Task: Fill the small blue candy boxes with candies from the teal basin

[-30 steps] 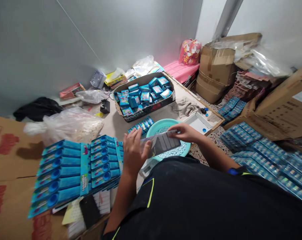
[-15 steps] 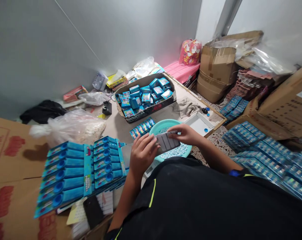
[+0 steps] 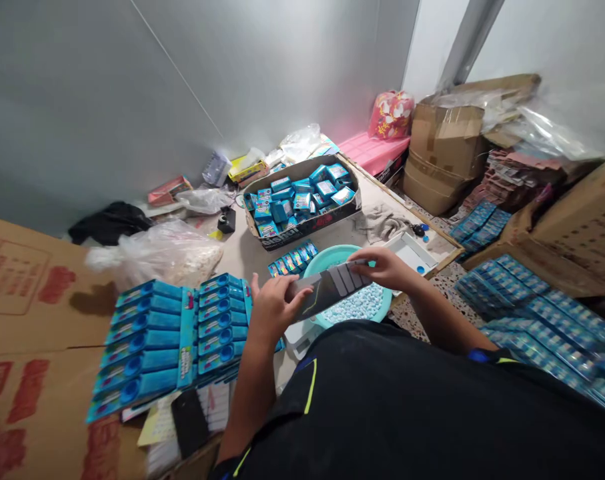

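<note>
My left hand (image 3: 272, 308) grips the left end of a long grey card strip (image 3: 327, 291), thumb on the near side and fingers over the top. On its right part the strip shows a row of pale panels. My right hand (image 3: 388, 268) pinches the strip's right end. Directly below is a turquoise basin (image 3: 388, 308) of small pale blue and white pellets (image 3: 357, 303), partly hidden by the strip. A stack of blue printed cards (image 3: 186, 333) with round recesses lies left of my left hand. Behind the basin lies a row of small blue packs (image 3: 293, 259).
An open carton (image 3: 307, 230) full of small blue boxes stands at the back. A white tray (image 3: 412, 253) and a grey cloth (image 3: 385, 223) are to the right. Wrapped blue packs (image 3: 542, 307) and cardboard boxes (image 3: 442, 153) fill the right side. A black phone (image 3: 189, 421) lies lower left.
The grey strip now shows more of its length, with a plain section towards the left. My left hand has shifted left and down along it. The whole view has moved slightly.
</note>
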`<action>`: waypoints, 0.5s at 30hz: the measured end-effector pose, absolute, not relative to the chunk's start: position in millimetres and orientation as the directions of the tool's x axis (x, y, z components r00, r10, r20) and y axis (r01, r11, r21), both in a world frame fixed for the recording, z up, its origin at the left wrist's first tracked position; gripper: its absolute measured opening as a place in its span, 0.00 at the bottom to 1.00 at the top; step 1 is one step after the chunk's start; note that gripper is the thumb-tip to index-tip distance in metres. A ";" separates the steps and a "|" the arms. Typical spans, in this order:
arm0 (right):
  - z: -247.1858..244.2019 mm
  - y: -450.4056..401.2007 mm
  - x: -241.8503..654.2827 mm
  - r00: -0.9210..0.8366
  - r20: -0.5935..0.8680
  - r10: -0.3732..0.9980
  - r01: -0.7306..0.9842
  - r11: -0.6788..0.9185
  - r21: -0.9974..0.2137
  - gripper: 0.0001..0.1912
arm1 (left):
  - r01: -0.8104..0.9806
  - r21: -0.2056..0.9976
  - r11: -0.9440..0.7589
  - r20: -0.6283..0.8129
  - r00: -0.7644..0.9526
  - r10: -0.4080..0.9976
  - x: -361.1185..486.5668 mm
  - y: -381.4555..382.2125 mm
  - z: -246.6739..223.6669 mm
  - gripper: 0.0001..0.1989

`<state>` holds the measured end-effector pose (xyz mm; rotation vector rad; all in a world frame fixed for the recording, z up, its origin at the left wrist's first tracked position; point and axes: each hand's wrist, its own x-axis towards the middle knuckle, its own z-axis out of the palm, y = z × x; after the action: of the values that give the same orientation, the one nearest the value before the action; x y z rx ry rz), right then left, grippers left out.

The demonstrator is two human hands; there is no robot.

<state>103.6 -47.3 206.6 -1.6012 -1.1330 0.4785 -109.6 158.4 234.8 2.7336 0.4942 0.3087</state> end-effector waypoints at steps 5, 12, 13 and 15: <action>199.0 -32.4 97.8 0.462 0.202 0.864 0.736 -0.246 -0.631 0.18 | 0.301 0.322 -0.897 0.039 0.943 0.331 -111.1 159.0 235.3 0.17; 204.2 -1.6 63.8 0.250 0.399 0.882 0.912 -0.077 -0.402 0.17 | 0.346 0.300 -0.889 0.142 0.905 0.400 -108.2 149.8 237.4 0.16; 202.9 -0.3 63.4 0.252 0.429 0.868 0.919 -0.075 -0.388 0.16 | 0.368 0.312 -0.876 0.144 0.893 0.426 -108.9 149.0 238.8 0.16; 199.3 1.5 64.9 0.244 0.483 0.841 0.930 -0.062 -0.362 0.15 | 0.410 0.349 -0.843 0.136 0.868 0.478 -110.1 147.3 240.7 0.15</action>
<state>64.9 1.5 199.3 -1.9146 -1.6120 -0.1900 -110.1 147.3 240.7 2.7300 0.6664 0.3130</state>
